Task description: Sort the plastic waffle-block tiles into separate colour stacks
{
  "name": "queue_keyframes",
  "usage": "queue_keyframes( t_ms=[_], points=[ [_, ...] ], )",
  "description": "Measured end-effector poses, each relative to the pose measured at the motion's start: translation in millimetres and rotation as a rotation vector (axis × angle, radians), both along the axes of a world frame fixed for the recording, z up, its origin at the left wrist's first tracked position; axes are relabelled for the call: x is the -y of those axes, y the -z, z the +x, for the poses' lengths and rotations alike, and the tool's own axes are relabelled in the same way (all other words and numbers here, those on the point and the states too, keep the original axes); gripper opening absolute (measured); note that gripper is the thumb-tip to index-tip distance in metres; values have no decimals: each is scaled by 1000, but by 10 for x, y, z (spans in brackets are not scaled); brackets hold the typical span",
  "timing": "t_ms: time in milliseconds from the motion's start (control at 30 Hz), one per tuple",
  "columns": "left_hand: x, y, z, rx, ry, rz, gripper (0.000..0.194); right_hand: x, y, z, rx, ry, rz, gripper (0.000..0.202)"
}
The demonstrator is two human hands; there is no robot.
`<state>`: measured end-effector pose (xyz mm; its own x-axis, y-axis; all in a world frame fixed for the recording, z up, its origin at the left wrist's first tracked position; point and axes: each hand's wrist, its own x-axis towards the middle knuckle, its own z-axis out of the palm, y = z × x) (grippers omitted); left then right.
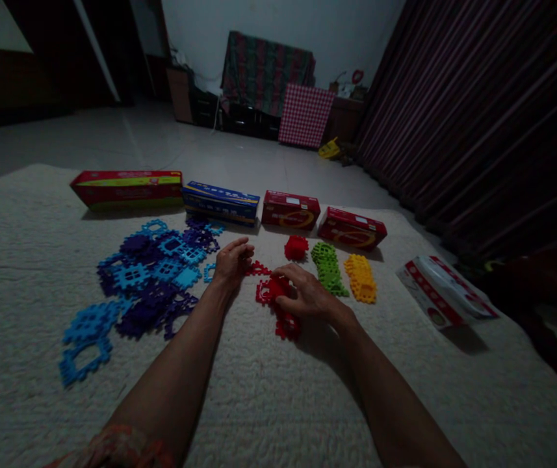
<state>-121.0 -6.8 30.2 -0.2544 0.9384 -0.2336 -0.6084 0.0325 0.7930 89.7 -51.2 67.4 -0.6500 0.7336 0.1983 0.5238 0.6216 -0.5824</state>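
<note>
My right hand (305,291) arches over a small group of red interlocking building tiles (264,292), thumb and fingers around a red one. Its palm side and part of the tiles are hidden. My left hand (233,260) hovers low with fingers loosely extended beside a red triangular tile (259,268); whether they touch cannot be made out. Beyond my hands sits a red stack of tiles (296,247). To the right lie a green row of tiles (327,268) and a yellow row (361,278). Left of my left hand spreads a heap of blue and purple tiles (154,276).
Along the far side stand a long red-and-green box (129,190), a blue box (222,203) and two red boxes (290,209) (352,227). A white-and-red package (444,292) lies at right. Everything rests on a pale quilted mat (253,403); a dark curtain (473,110) hangs at right.
</note>
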Motion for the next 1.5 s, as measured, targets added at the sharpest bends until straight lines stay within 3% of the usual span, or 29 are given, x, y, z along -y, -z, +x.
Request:
queue_keyframes(
  t_ms=[300,533,867,1067,1233,1367,1500],
  points=[
    [9,6,3,3,2,-3,38,-114,141,72,-50,183,146,45],
    [-18,35,4,-20,11,-5,38,-401,189,116,97,352,430,47],
    [-8,39,10,-13,9,-11,37,-504,337,60,241,392,513,46],
    [-5,15,10,-14,-4,-17,34,-476,335,87,232,387,516,47],
    [-9,-7,9,-16,-6,-36,33,-388,228,38,139,306,454,37],
    [-11,-5,5,-23,4,-23,34,-228,125,-38,75,73,204,24],
    [-9,-12,7,-24,4,-19,34,-60,100,-110,194,-106,59,33]
  ],
)
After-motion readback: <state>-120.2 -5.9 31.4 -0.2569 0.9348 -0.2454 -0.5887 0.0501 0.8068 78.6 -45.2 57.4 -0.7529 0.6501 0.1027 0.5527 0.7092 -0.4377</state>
